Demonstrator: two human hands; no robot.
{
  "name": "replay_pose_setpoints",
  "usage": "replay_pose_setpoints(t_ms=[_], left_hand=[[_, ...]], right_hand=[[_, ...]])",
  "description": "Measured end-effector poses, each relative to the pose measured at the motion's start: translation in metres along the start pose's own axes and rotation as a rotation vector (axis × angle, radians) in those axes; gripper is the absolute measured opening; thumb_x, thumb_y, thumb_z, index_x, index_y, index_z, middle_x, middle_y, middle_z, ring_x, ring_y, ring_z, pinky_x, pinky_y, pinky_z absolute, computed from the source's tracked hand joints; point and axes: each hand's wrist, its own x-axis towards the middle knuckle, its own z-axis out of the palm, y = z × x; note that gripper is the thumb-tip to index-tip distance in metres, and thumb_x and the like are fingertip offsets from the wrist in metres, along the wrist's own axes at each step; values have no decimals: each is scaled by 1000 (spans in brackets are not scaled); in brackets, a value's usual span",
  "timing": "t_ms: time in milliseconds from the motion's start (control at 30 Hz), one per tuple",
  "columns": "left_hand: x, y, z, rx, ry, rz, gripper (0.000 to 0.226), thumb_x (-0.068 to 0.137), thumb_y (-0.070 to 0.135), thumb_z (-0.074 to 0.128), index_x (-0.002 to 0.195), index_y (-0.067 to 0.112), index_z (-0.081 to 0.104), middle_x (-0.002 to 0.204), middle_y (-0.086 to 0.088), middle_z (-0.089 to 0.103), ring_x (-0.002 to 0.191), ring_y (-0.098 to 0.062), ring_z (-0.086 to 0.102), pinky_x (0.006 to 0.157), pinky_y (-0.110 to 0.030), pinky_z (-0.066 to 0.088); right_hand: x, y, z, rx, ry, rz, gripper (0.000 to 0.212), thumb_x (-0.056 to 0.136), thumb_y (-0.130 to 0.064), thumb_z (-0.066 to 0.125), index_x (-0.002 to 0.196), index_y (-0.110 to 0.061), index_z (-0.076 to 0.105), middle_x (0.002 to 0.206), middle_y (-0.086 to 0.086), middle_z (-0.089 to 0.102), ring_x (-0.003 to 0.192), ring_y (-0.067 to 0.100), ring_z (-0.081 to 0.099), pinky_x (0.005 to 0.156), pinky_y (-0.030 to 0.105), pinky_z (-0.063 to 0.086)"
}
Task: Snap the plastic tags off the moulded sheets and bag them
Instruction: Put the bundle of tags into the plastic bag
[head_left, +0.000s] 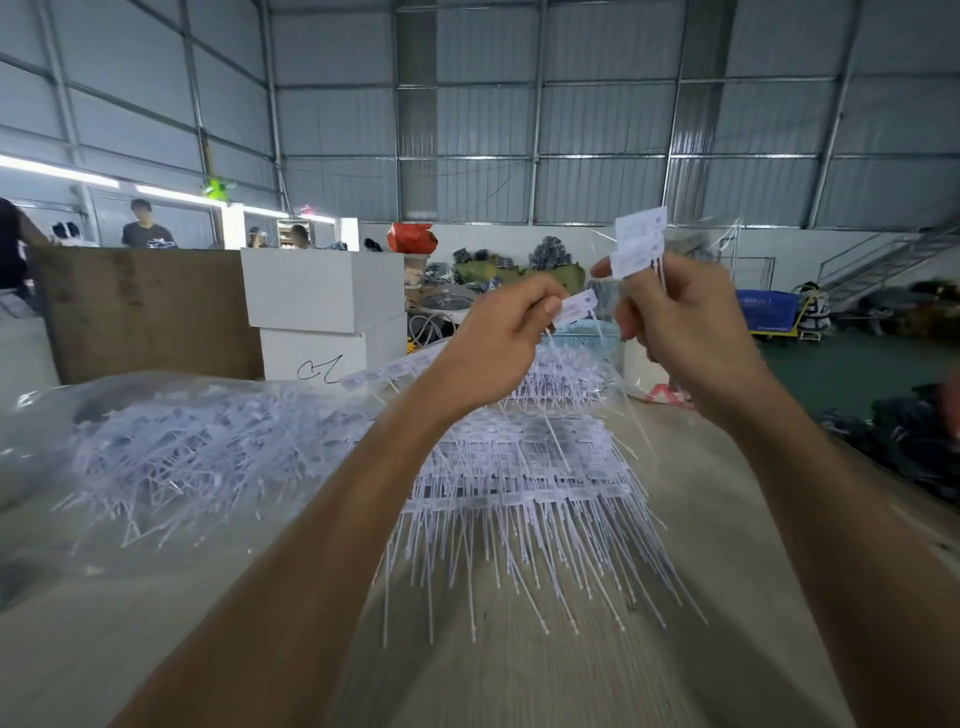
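A stack of white moulded sheets (524, 483) with rows of tags and long thin tails lies on the table in front of me. My left hand (498, 343) is raised above it and pinches a strip of tags (574, 307) whose row trails down to the left. My right hand (680, 327) grips a small bunch of loose tags (638, 244), their tails hanging down past the palm. A clear plastic bag (171, 452) full of loose white tags lies on the left of the table.
The pale wooden table (571, 675) runs forward under my arms. Behind it stand white boxes (324, 291), a brown board (140, 312) and a light blue basket (592, 332). People stand far left. Dark goods lie at right.
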Motion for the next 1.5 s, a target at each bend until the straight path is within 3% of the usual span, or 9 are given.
replay_pose_setpoints(t_ms=[100,167,267,467,733,1000,1133,1367,1500], left_hand=[[1,0,1,-13,8,10,16,105,13,48,102,6,63,83,0,62,78,-17,59,77,-39,49],[2,0,1,-42,8,16,17,102,15,54,109,6,67,90,-2,69,84,-16,65,76,-33,53],[1,-1,2,-118,37,-4,10,98,21,63,103,12,64,91,6,71,84,-4,68,71,-13,49],[-4,-7,2,12,61,-70,20,103,30,54,85,29,61,80,15,66,83,-16,67,85,-40,54],[0,9,3,-103,111,-138,32,107,24,44,76,31,47,72,2,51,68,-13,48,66,-29,40],[1,11,-5,-219,59,-181,34,108,18,42,74,18,49,68,3,44,56,-1,41,58,-13,36],[-2,8,-9,-352,18,-276,30,106,8,41,78,7,51,69,0,41,54,4,44,58,-11,35],[0,15,-15,-312,37,-238,33,107,9,43,75,11,51,71,-4,44,57,4,47,60,-10,39],[-1,17,-13,-227,7,-226,31,107,14,43,78,7,52,75,-13,47,68,-15,46,66,-23,42]], right_hand=[[-1,-1,2,-49,-94,-67,48,100,-48,51,87,-5,68,62,6,52,54,11,37,54,28,30],[-2,-1,3,-119,-171,-113,26,96,-43,62,81,-24,72,67,-3,63,58,10,45,57,30,36],[-1,-2,2,-134,-231,-112,12,92,-36,71,82,-38,64,77,-22,68,69,-6,59,63,13,44],[-1,-2,2,27,-145,2,16,100,-28,61,85,-23,60,63,-20,59,53,-6,50,50,8,37],[-4,-16,-6,252,-273,99,21,101,-13,59,101,7,61,62,4,55,47,12,31,44,26,23],[-2,-13,-5,-133,-194,-153,11,96,-19,67,89,-11,71,73,-9,67,66,4,61,63,19,48],[-1,-11,-1,-337,-146,-454,12,92,-2,64,92,-9,74,75,1,68,67,12,56,61,13,38],[-3,-5,8,-128,-189,-225,35,91,-9,69,123,-22,60,91,-23,66,80,-6,61,68,12,44],[0,-2,1,-256,-123,-107,22,96,-9,59,80,-19,71,76,-9,68,56,3,53,56,25,43]])
